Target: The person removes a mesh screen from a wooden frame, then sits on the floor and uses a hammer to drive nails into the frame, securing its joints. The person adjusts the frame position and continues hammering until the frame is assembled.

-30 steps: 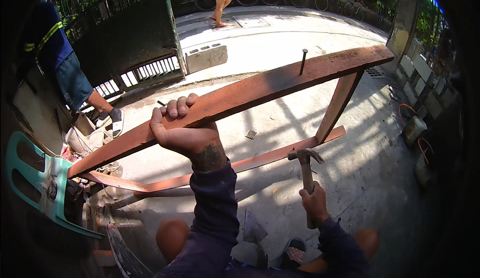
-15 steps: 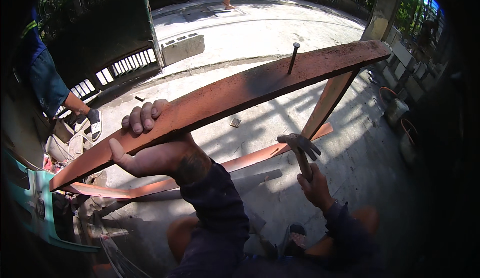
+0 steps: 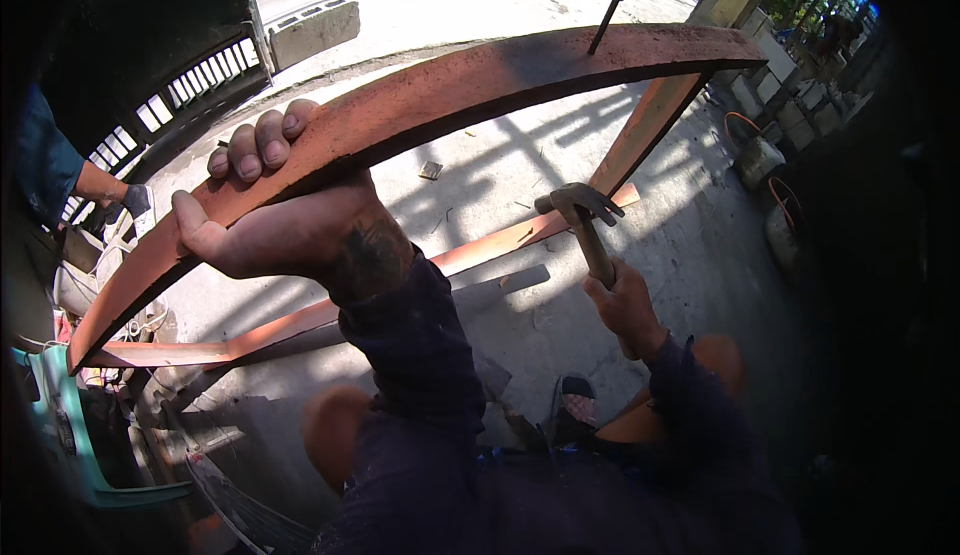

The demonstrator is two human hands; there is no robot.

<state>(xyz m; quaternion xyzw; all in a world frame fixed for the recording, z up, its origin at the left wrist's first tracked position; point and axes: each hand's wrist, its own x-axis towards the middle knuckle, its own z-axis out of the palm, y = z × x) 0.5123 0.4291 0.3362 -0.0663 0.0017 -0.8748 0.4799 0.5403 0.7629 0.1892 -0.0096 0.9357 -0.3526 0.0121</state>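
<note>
My left hand [image 3: 270, 200] is wrapped round a long reddish-brown wooden board [image 3: 400, 115], with its fingers over the far edge and the thumb on the near side. A large nail [image 3: 606, 23] stands up, slightly tilted, from the board's top face toward its right end. In my right hand [image 3: 627, 305] is a claw hammer [image 3: 588, 225], gripped by its wooden handle, head up, below and apart from the board. Another wooden piece [image 3: 655, 130] runs down from under the board's right end. A lower reddish board [image 3: 500, 240] lies near the ground beneath.
A green plastic chair [image 3: 80, 445] stands at the lower left, beside cords and clutter. Another person's leg [image 3: 95, 183] shows at the left by a dark gate [image 3: 150, 45]. A hollow concrete block [image 3: 318, 33] lies beyond. Round containers [image 3: 758, 163] sit at the right.
My view has shifted, so the board and both hands sit higher and further left. The hammer remains in my right hand and the left grip holds. The walking person's legs have left the view.
</note>
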